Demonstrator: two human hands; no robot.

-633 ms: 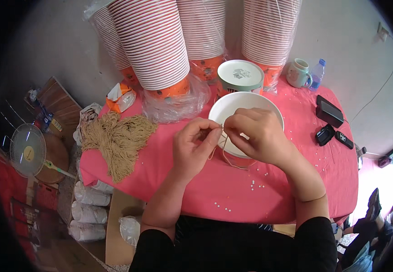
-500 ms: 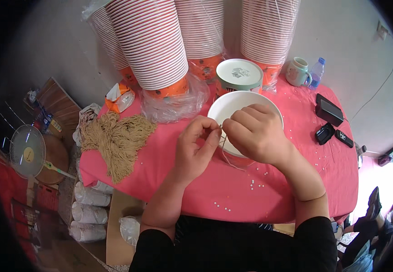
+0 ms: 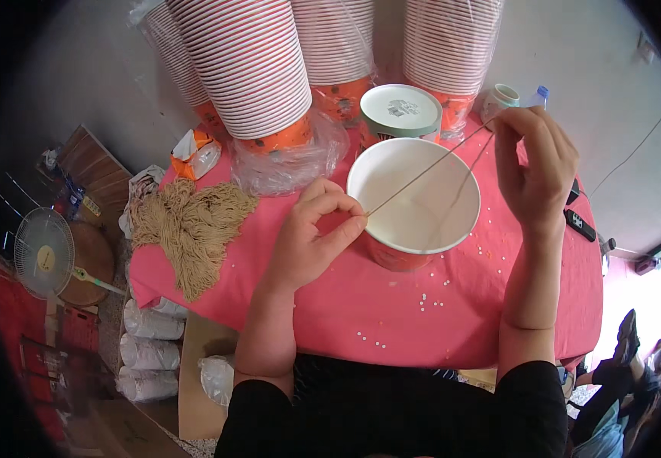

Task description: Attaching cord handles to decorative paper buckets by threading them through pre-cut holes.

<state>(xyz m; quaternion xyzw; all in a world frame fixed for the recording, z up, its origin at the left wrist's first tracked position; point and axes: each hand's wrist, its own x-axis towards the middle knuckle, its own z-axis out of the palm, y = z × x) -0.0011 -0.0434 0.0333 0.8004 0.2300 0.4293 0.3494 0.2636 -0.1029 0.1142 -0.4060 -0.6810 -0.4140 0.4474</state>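
A thin tan string stretches on a slant between my two hands, over the open paper bucket. My left hand pinches its lower end between thumb and index finger, beside the bucket's left rim. Raised higher at the bucket's right, my right hand has its fingers pinched on the other part of the string. A loose strand drops from the right fingertips across the white bucket mouth. On the left of the table lies a bundle of similar tan string.
Tall wrapped stacks of paper buckets stand at the back, near a lidded bucket. A mug and a bottle are behind my right hand. Small white beads dot the pink tablecloth. A fan stands at left.
My right hand has swung up and right, away from my left, drawing the string out taut between them. My left hand has shifted slightly left and keeps its pinch.
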